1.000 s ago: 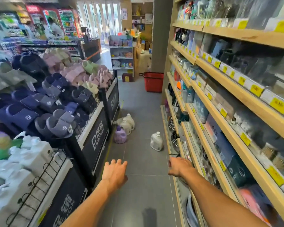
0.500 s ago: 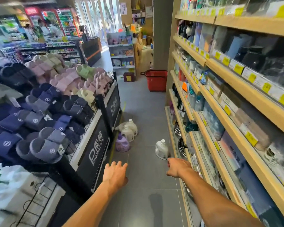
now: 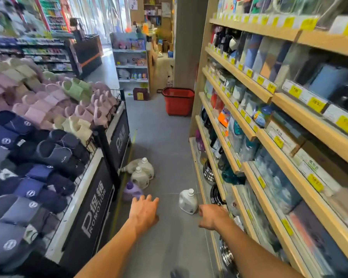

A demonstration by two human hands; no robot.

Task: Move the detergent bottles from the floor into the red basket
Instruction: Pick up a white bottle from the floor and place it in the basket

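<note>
Several detergent bottles stand on the grey aisle floor. A white bottle (image 3: pixel 188 201) stands alone by the right shelving. A purple bottle (image 3: pixel 131 191) and cream bottles (image 3: pixel 141 175) cluster at the foot of the slipper stand; one of them lies on its side. The red basket (image 3: pixel 178 101) sits on the floor far down the aisle beside a pillar. My left hand (image 3: pixel 144 212) reaches forward with straight fingers, just short of the purple bottle. My right hand (image 3: pixel 212 216) hangs loosely curled and holds nothing, just right of the white bottle.
A promotion stand (image 3: pixel 94 199) piled with slippers lines the left of the aisle. Wooden shelves (image 3: pixel 237 125) with goods and yellow price tags line the right. A small shelf unit (image 3: pixel 132 63) and a brown box (image 3: pixel 141 94) stand beyond the basket.
I have moved forward along the aisle; the bottles and basket appear nearer. Both hands stay stretched ahead and now sit close to the nearest bottles.
</note>
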